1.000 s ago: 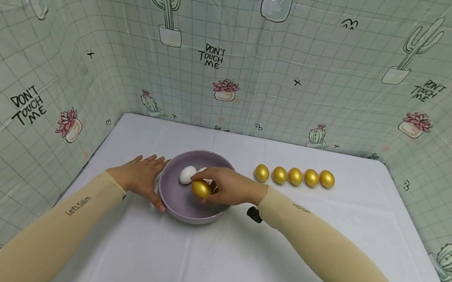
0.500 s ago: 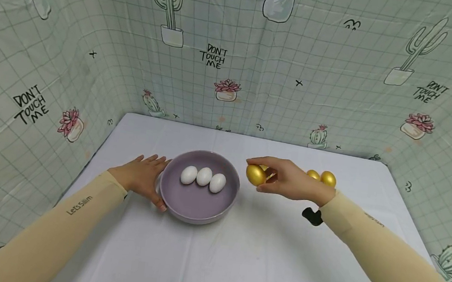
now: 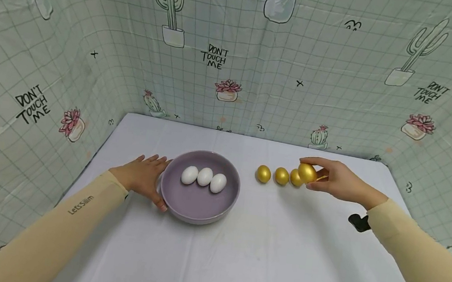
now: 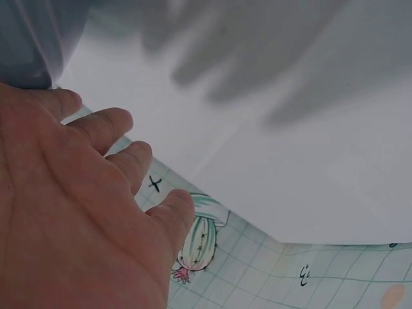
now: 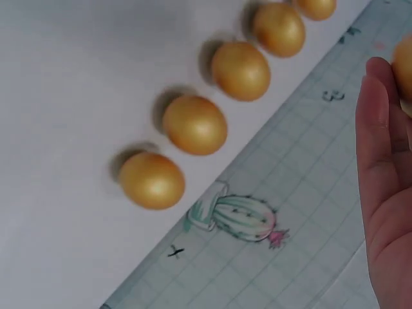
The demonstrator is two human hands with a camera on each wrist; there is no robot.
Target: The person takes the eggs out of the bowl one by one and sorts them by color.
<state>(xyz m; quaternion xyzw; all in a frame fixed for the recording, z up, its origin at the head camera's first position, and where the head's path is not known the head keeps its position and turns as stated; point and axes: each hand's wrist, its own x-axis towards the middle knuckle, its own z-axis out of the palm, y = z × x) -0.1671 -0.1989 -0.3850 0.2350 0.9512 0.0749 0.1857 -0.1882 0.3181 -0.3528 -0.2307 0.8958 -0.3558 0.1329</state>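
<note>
In the head view, a golden egg (image 3: 307,173) is pinched between the thumb and fingers of my right hand (image 3: 340,179), held above the right part of a row of golden eggs (image 3: 263,174). The right wrist view shows several of these row eggs (image 5: 196,125) on the white surface, with the held egg (image 5: 404,67) partly cut off at the edge. My left hand (image 3: 142,178) rests with spread, straight fingers against the left side of a purple bowl (image 3: 196,215). Three white eggs (image 3: 205,177) lie side by side inside that bowl.
A white-covered table (image 3: 212,260) carries everything. A grid-patterned cloth (image 3: 303,52) with cactus drawings rises behind it and on both sides. In the left wrist view, the table edge (image 4: 193,177) runs just past my left fingertips.
My right hand has carried the golden egg out of the bowl and rightward, over the row of golden eggs. My left hand has stayed at the bowl.
</note>
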